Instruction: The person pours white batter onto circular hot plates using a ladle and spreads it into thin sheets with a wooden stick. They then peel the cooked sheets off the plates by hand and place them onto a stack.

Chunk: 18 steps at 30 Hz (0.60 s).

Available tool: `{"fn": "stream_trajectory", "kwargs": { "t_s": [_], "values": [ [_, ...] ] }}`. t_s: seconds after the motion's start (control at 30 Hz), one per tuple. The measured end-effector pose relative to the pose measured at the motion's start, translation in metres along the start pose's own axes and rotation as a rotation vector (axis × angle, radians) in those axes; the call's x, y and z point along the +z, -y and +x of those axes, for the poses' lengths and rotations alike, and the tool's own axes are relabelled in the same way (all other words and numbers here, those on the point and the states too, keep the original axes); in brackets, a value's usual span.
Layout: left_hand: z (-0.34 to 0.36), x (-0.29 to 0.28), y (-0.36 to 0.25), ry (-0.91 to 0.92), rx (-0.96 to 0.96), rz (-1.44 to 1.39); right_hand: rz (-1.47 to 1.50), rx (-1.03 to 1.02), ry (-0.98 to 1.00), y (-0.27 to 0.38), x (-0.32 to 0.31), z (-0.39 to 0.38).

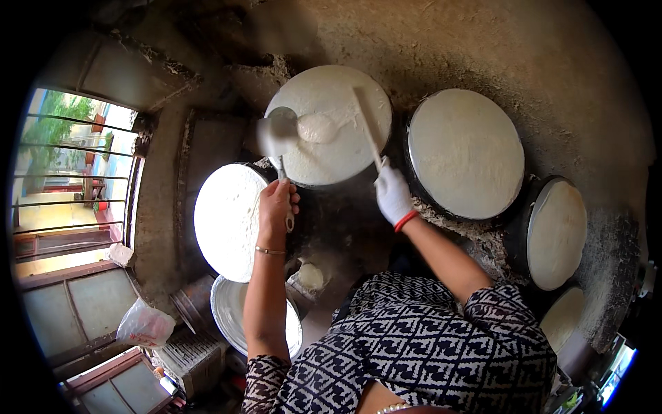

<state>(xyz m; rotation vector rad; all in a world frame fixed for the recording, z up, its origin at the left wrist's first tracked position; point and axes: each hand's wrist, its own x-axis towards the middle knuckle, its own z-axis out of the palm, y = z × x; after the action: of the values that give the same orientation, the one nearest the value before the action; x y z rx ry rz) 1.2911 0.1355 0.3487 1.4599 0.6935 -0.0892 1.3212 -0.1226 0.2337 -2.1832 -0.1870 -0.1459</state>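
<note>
My bare left hand [277, 205] is closed around the handle of a metal ladle [281, 126]. The ladle's bowl is tipped over the left part of a round griddle [329, 181] at the far side, its edge smeared by motion. Beside the bowl, a pool of white batter [316, 128] lies on a pale layer covering the griddle. In a white glove with a red cuff, my right hand [394, 196] grips a flat wooden spreader stick [368, 127]. The stick reaches over the right part of that griddle; whether it touches the batter I cannot tell.
Other round griddles with pale sheets stand left [231, 222], right [466, 153] and far right [557, 234]. A metal basin [224, 314] sits below my left forearm. Barred windows [76, 172] line the left wall, with a plastic bag [146, 324] nearby.
</note>
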Motion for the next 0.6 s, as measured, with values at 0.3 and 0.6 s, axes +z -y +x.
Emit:
{"fn": "stream_trajectory", "kwargs": {
  "t_s": [0.3, 0.6],
  "values": [
    [-0.065, 0.035, -0.029, 0.437, -0.501, -1.488, 0.490, 0.071, 0.226, 0.053, 0.013, -0.017],
    [-0.137, 0.036, -0.090, 0.387, -0.367, -1.423, 0.070, -0.307, -0.025, 0.068, -0.066, 0.045]
  ]
}}
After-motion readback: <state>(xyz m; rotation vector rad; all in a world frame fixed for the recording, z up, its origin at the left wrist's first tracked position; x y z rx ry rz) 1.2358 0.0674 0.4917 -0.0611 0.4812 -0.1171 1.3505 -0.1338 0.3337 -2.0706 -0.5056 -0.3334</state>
